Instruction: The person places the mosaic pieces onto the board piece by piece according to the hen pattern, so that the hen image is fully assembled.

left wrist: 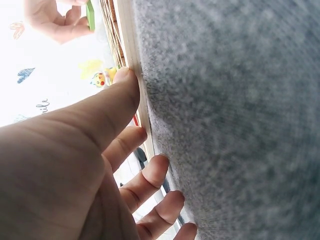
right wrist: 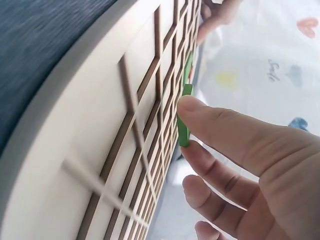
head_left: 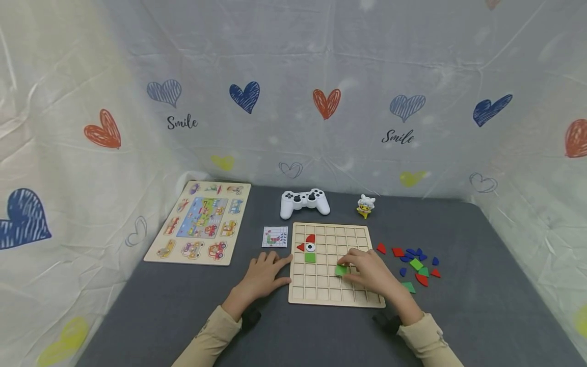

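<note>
A wooden grid board (head_left: pixel 321 294) lies on the table between both hands. My right hand (head_left: pixel 369 270) pinches a green square tile (right wrist: pixel 185 117) between thumb and forefinger, over the board's right-middle cells. My left hand (head_left: pixel 261 275) touches the board's left edge with thumb and forefinger, its other fingers spread and loose. Set in the grid are a red quarter-round tile (head_left: pixel 310 238), a red triangle (head_left: pixel 300 247), a white tile with an eye (head_left: pixel 310 247) and a green square (head_left: pixel 310 258). A small pattern card (head_left: pixel 275 237) lies beyond the left hand.
Several loose red, blue and green tiles (head_left: pixel 416 264) lie right of the board. A white game controller (head_left: pixel 304 202) and a small figurine (head_left: pixel 365 206) stand behind it. A vehicle picture puzzle (head_left: pixel 202 224) lies at the far left. A curtain with hearts hangs behind.
</note>
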The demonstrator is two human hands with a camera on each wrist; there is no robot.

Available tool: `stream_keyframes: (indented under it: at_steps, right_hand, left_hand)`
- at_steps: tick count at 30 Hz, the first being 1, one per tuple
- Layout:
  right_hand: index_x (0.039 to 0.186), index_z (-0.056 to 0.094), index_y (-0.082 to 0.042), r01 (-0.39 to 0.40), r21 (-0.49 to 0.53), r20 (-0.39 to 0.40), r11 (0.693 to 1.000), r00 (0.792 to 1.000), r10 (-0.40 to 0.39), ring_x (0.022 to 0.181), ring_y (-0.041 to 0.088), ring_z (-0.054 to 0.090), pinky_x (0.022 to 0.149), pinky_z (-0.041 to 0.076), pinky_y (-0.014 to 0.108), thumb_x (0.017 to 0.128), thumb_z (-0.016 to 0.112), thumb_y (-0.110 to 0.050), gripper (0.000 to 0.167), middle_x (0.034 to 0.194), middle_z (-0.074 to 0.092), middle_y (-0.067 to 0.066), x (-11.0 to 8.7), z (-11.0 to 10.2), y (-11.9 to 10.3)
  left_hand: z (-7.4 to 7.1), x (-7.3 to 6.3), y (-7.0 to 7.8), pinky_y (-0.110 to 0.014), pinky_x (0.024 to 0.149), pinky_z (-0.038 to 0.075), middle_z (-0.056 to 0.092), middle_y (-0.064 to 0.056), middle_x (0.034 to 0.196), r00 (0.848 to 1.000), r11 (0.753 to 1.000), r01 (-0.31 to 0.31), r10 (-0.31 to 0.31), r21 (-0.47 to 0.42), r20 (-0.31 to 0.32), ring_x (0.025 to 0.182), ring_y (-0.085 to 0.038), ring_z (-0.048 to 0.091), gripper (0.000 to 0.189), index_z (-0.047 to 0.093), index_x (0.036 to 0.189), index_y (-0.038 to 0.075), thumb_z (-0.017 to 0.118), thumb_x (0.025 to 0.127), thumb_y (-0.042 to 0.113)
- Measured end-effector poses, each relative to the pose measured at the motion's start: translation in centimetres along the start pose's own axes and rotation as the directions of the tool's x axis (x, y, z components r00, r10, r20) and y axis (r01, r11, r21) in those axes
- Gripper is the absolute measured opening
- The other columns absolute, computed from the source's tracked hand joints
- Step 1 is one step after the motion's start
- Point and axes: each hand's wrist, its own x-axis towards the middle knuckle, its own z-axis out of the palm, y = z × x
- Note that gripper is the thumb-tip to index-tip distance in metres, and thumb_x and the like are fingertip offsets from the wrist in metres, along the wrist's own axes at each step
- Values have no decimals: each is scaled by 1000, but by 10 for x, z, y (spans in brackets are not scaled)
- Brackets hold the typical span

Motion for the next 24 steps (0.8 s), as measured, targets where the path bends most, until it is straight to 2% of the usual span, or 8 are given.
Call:
stream_keyframes:
  at_steps: [5,11,24]
  right_hand:
    - [100,71,-19,8,21,11,1000,1000,-8,70,6,52,70,34,31,74,78,-27,28,88,61,-8,11,4,-8]
    - [99,71,-19,33,23,19,999,999,-34,71,5,51,70,34,31,73,78,-27,28,87,61,-8,23,8,-19]
    - [99,72,-19,23,76,52,997,998,-27,73,6,51,73,34,34,74,78,-23,26,88,62,-6,41,18,-36]
  left_hand:
    - [-3,-1,1,-42,72,32,44,-5,98,1000,1000,1,-1,1,3,84,-20,34,59,48,137,20,61,85,45]
    - [-6,-2,4,-43,73,32,44,-6,98,1000,1000,2,-2,-9,3,84,-21,34,58,48,137,18,62,86,43]
    - [-4,-2,3,-41,72,30,44,-5,98,1000,1000,2,-2,-11,7,84,-20,34,58,48,137,20,61,86,44]
